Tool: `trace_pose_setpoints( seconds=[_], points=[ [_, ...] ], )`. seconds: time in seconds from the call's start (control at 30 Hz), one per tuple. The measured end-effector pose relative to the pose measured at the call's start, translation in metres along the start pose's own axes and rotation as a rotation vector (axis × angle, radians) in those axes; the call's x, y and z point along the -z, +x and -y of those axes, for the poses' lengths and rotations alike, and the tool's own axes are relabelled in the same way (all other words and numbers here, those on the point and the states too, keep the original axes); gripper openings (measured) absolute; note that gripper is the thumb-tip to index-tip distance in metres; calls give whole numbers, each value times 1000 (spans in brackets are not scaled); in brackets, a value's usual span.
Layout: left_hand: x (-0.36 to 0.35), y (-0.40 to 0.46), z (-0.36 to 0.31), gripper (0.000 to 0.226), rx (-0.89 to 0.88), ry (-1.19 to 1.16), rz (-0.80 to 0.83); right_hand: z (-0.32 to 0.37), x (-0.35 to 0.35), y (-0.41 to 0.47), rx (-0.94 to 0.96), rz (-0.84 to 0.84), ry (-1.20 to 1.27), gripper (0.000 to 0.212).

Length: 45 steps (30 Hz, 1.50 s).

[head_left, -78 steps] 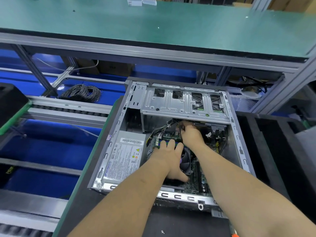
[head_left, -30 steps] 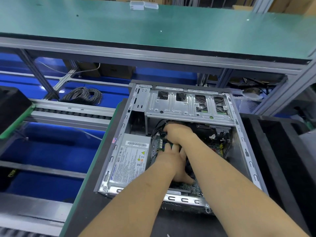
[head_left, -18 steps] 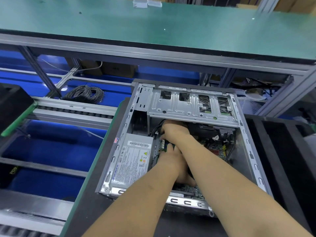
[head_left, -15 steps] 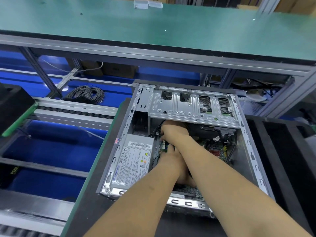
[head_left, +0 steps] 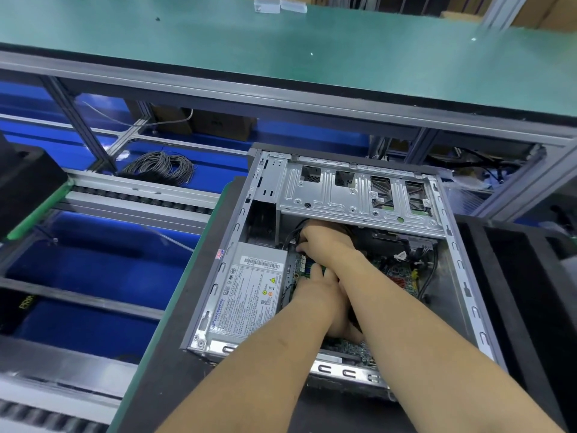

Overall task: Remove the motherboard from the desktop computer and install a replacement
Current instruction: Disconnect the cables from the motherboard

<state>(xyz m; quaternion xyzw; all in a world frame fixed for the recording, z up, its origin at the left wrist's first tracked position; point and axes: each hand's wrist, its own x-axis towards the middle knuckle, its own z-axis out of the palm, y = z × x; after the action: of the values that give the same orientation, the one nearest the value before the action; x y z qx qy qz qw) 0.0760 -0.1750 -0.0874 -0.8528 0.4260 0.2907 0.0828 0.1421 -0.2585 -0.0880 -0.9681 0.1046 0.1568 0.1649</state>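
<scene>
Forearms cross over the middle of the open case (head_left: 462,276) and hide most of what lies inside it, so the motherboard (head_left: 396,273) shows only in patches: a green strip with coloured connectors to the right of the arms, a sliver with pale slots beside the power supply (head_left: 246,295), and a speckled green edge near the front rim. It sits flat on the floor of the case, which lies on its side on a dark mat (head_left: 175,370). The drive cage (head_left: 359,195) spans the far end and covers the far part of the interior; dark cables (head_left: 418,254) emerge from under it on the right, and their ends cannot be traced. The right hand (head_left: 324,242) reaches to the far left corner of the board, just under the cage edge, its fingers curled downward onto something there; what they grip is hidden, so whether it clasps a cable or a connector cannot be told. The left hand (head_left: 324,295) lies under the right forearm, fingers fairly straight and pressed flat toward the board, thumb spread toward the front rim; its palm side is out of sight. Beyond the case runs a green bench (head_left: 281,51), cut off at the top, and a wire coil (head_left: 162,168) rests on the blue shelf to the left.
</scene>
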Motion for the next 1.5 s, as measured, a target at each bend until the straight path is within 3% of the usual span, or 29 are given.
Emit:
trace_pose_setpoints(
  seconds=[0.23,0.73,0.93,1.07,1.23,1.3,1.37,1.5],
  points=[
    [4,-9,-1,89,-1,-6,-28,-10,1,-3,-4,-52,0,21],
    [0,-7,0,111,22,-35,-62,-15,3,-5,83,16,37,57],
    [0,-8,0,112,19,-56,-64,-14,10,-11,47,26,-13,50],
    [3,-9,0,111,22,-56,-62,-22,15,-29,-1,-66,105,53],
    [13,-17,-3,113,39,36,-22,-30,15,-59,63,48,164,47],
    [21,-24,-1,115,33,50,-17,-39,17,-68,37,-3,218,43],
    [37,-34,9,102,6,91,-49,-49,18,-76,6,-75,249,41],
    [70,-57,42,38,-116,305,-311,-45,13,-79,26,-86,130,42]
  ],
)
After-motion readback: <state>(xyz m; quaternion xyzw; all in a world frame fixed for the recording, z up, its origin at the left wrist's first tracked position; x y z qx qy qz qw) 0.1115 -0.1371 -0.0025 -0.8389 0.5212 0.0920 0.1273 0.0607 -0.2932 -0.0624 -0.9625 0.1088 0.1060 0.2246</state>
